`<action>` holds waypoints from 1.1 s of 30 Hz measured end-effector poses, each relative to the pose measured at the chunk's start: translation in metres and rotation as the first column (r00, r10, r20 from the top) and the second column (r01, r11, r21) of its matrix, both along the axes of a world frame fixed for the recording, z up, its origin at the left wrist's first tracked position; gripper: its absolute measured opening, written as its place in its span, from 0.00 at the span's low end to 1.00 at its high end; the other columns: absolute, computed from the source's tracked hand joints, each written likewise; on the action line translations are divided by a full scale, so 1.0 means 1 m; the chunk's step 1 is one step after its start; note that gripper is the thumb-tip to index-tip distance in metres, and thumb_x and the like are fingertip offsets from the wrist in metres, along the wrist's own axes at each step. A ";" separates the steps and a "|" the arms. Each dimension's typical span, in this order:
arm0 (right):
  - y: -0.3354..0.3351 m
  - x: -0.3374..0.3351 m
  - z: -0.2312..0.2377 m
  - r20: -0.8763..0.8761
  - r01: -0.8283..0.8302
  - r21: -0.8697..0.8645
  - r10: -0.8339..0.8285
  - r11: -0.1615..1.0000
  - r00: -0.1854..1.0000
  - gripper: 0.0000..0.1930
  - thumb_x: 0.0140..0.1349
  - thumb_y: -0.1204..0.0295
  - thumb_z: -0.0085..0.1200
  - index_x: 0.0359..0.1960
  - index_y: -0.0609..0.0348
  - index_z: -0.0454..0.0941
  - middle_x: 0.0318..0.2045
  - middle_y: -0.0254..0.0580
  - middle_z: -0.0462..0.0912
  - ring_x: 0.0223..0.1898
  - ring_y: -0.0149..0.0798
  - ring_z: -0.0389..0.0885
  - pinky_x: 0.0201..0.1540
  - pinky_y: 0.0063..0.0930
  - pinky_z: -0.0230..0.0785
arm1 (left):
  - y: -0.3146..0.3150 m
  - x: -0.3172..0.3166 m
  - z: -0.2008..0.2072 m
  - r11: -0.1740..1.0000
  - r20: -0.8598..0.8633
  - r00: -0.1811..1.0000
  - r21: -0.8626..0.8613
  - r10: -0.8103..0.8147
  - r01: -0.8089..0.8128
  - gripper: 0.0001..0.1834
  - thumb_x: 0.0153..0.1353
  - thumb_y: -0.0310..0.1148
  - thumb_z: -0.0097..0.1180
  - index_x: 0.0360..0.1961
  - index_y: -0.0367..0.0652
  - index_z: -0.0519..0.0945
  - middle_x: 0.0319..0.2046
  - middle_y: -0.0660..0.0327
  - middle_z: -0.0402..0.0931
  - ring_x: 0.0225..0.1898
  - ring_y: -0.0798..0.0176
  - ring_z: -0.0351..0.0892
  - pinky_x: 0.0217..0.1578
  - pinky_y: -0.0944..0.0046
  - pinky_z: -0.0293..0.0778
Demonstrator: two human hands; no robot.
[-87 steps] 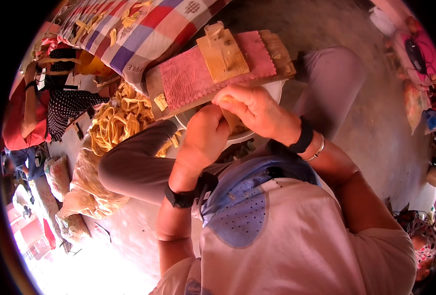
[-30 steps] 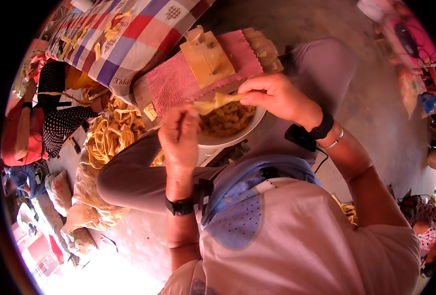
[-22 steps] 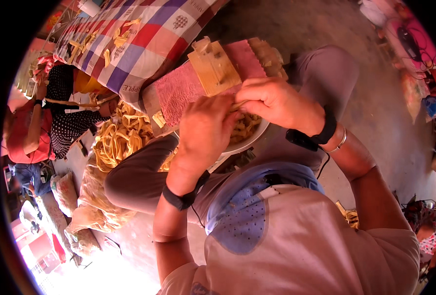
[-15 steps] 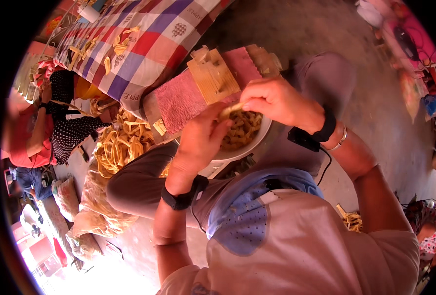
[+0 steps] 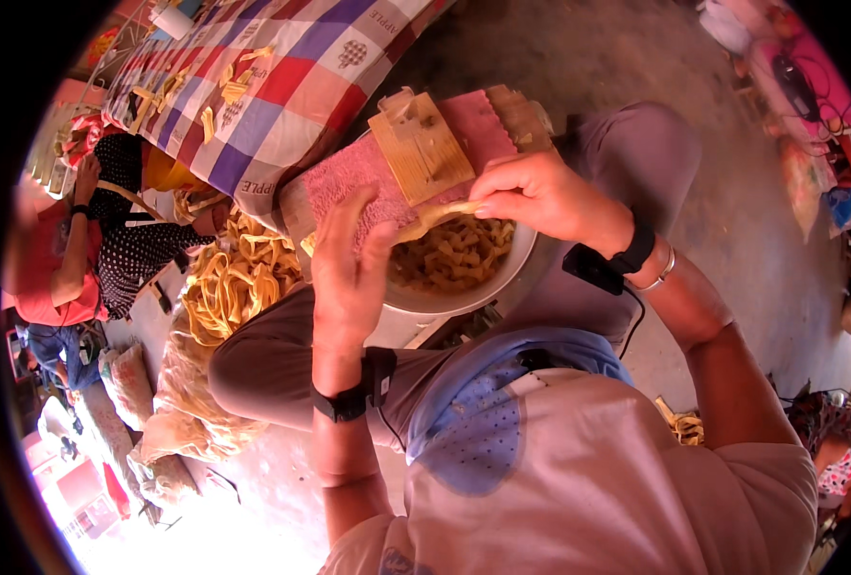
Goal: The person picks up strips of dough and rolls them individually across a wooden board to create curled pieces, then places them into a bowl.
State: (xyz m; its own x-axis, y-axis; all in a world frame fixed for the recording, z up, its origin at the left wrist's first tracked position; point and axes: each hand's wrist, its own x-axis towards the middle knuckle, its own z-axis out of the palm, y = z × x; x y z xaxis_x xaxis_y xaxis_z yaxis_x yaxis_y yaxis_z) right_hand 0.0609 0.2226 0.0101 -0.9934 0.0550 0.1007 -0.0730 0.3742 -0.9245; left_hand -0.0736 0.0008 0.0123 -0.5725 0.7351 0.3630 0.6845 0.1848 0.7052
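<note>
A pale yellow, flexible strip (image 5: 432, 219) stretches across the top of a white basin (image 5: 529, 251). My right hand (image 5: 545, 199) pinches its right end between thumb and fingers. My left hand (image 5: 342, 278), slightly blurred, has its fingers apart beside the strip's other end; whether it touches the strip is hard to see. Many short, curled yellow-brown pieces (image 5: 459, 257) fill the basin below. Just beyond the strip, a small wooden block (image 5: 419, 147) with something clear fixed at its far end lies on a pink cloth (image 5: 341, 180).
Long yellow strips (image 5: 236, 280) are heaped at my left, by a plastic sack (image 5: 190, 401). A checked cloth (image 5: 281, 96) with scattered strips covers a surface at the far left. Another person (image 5: 61, 254) sits at the left, holding a strip. My knees flank the basin.
My left hand has moved left from the strip and its fingers have spread, uncovering more of the strip and basin. My right hand keeps its pinch in nearly the same place.
</note>
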 end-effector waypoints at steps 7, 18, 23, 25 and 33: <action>0.014 -0.033 -0.002 -0.068 0.054 0.217 -0.040 0.975 0.997 0.07 0.58 0.70 0.56 0.32 0.61 0.81 0.24 0.40 0.81 0.28 0.34 0.79 0.34 0.27 0.69 | 0.032 -0.002 -0.012 0.975 0.127 0.990 -0.201 -0.068 0.093 0.14 0.59 0.30 0.55 0.47 0.39 0.77 0.37 0.47 0.78 0.39 0.44 0.79 0.40 0.56 0.73; 0.021 -0.065 -0.028 -0.096 0.281 0.185 -0.267 0.942 0.959 0.07 0.60 0.70 0.56 0.32 0.62 0.78 0.23 0.36 0.79 0.25 0.27 0.75 0.30 0.24 0.67 | 0.054 -0.044 -0.051 0.990 0.360 0.931 -0.139 0.067 -0.018 0.13 0.62 0.32 0.51 0.45 0.39 0.77 0.29 0.50 0.79 0.32 0.56 0.80 0.36 0.63 0.73; 0.021 -0.068 -0.035 -0.038 0.262 0.325 -0.264 0.909 0.964 0.09 0.58 0.68 0.56 0.28 0.62 0.77 0.21 0.40 0.78 0.23 0.35 0.75 0.28 0.31 0.66 | 0.065 -0.048 -0.059 0.954 0.129 0.980 -0.278 0.150 -0.110 0.13 0.60 0.37 0.51 0.40 0.40 0.79 0.31 0.47 0.80 0.33 0.46 0.80 0.36 0.55 0.74; 0.023 -0.071 -0.052 -0.161 0.294 0.521 -0.246 0.801 0.956 0.09 0.56 0.68 0.56 0.24 0.62 0.76 0.18 0.46 0.77 0.23 0.44 0.76 0.27 0.36 0.66 | 0.065 -0.049 -0.063 0.898 -0.049 0.972 -0.374 0.229 -0.230 0.13 0.60 0.39 0.50 0.37 0.42 0.80 0.32 0.46 0.80 0.34 0.43 0.80 0.36 0.52 0.74; 0.012 -0.037 -0.026 0.183 0.144 0.030 -0.147 0.989 0.972 0.08 0.64 0.71 0.53 0.34 0.63 0.79 0.27 0.33 0.79 0.27 0.22 0.75 0.30 0.19 0.67 | 0.019 -0.001 -0.049 0.980 -0.196 0.980 -0.189 0.031 -0.069 0.16 0.59 0.38 0.56 0.47 0.44 0.78 0.35 0.53 0.79 0.34 0.45 0.78 0.36 0.51 0.74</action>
